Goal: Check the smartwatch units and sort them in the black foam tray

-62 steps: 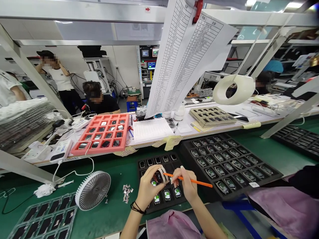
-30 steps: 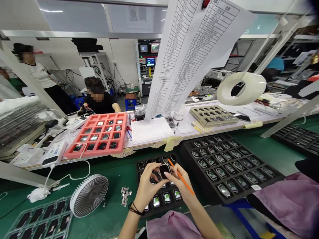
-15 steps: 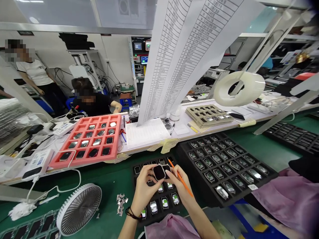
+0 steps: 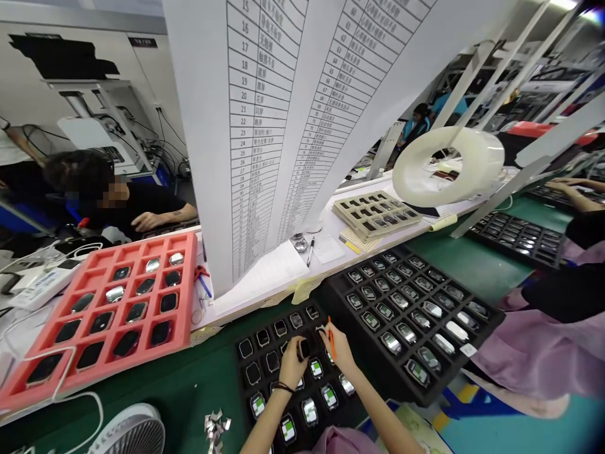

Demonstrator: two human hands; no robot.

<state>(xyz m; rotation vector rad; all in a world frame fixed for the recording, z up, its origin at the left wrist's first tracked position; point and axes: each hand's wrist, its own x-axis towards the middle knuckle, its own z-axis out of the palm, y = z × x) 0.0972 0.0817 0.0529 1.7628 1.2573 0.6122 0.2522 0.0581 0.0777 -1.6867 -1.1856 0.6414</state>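
My left hand (image 4: 292, 367) is closed around a dark smartwatch (image 4: 304, 349), held by its edges over the black foam tray (image 4: 243, 391). My right hand (image 4: 341, 352) has a thin orange stick (image 4: 331, 340) between its fingers. Its fingertips reach down at a slot in the upper right of the same tray; whether they also grip a watch there is hard to make out. Several square watches sit in the tray's slots. Dark screens fill the far rows, while lit green-and-white screens such as one watch (image 4: 309, 411) show nearer to me.
A larger black tray of watches (image 4: 411, 394) stands to the right. On the shelf ahead are a pink tray (image 4: 186, 302), a beige tray (image 4: 362, 228) and a hanging printed list (image 4: 203, 189). A fan (image 4: 130, 435) and metal scraps (image 4: 216, 429) lie left. Co-workers sit nearby.
Both hands have come apart and lowered to the tray. Earlier they held two watches side by side; now the left keeps one and the right reaches a slot. The view has shifted.
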